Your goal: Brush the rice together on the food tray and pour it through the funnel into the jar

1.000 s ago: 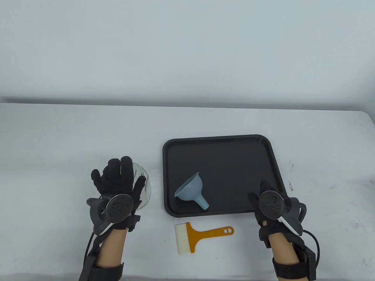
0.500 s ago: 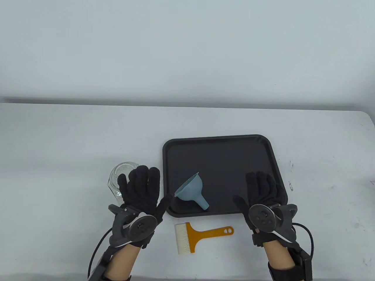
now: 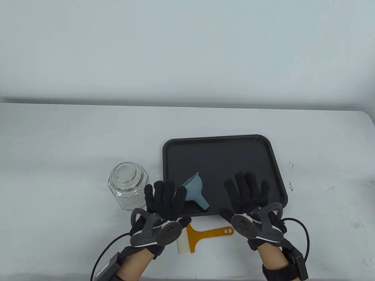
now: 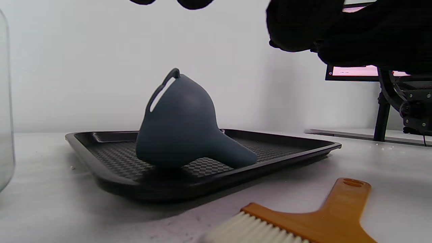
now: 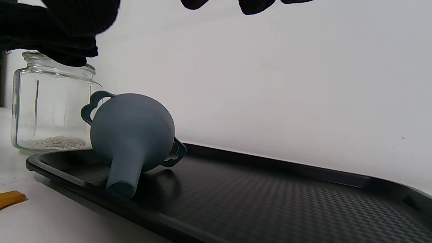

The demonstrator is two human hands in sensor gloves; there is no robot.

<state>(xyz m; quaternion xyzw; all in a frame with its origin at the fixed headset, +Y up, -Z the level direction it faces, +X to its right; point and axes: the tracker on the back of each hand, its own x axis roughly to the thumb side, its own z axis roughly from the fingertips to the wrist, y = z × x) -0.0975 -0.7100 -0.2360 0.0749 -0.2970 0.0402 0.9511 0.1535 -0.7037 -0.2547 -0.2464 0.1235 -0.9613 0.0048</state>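
A black tray [image 3: 222,146] with a woven-patterned floor is seen on the white table [image 3: 58,140], and a grey-blue funnel [image 3: 194,191] is laid on its side in the tray's near left part, spout toward the near rim. A clear faceted glass jar [image 3: 128,185] is stood just left of the tray, with a thin layer of rice [image 5: 55,142] on its bottom. An orange-handled brush [image 3: 202,235] with pale bristles is laid on the table just in front of the tray. The left hand [image 3: 164,202] is held open over the tray's near left corner, fingers spread, nothing gripped. The right hand [image 3: 249,196] is held open over the tray's near right part, grip apart.
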